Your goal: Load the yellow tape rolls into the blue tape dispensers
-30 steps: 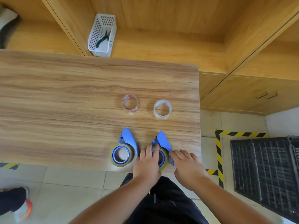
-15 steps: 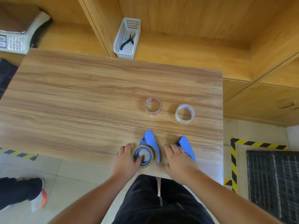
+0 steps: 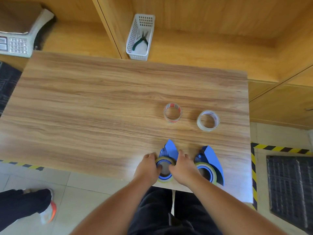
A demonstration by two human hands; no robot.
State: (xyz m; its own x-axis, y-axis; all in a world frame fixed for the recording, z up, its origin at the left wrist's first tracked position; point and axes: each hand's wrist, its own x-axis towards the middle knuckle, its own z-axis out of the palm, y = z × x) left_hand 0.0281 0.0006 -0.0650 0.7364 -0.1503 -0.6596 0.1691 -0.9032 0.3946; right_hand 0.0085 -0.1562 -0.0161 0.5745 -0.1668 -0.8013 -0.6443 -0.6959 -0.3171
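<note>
Fingers (image 3: 153,157) of both hands curl round a yellow tape roll (image 3: 165,179) on the left blue dispenser (image 3: 171,149) at the table's (image 3: 101,107) near edge, apparently seating it; the right dispenser (image 3: 211,156) alongside already carries its roll (image 3: 214,172).

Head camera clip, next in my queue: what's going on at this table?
A person has both hands on the left blue tape dispenser at the table's near edge. The left hand and right hand flank its yellow tape roll, fingers curled over the roll's rim. The right dispenser lies untouched with a yellow roll already on it. Two clear tape rolls lie farther back.
</note>
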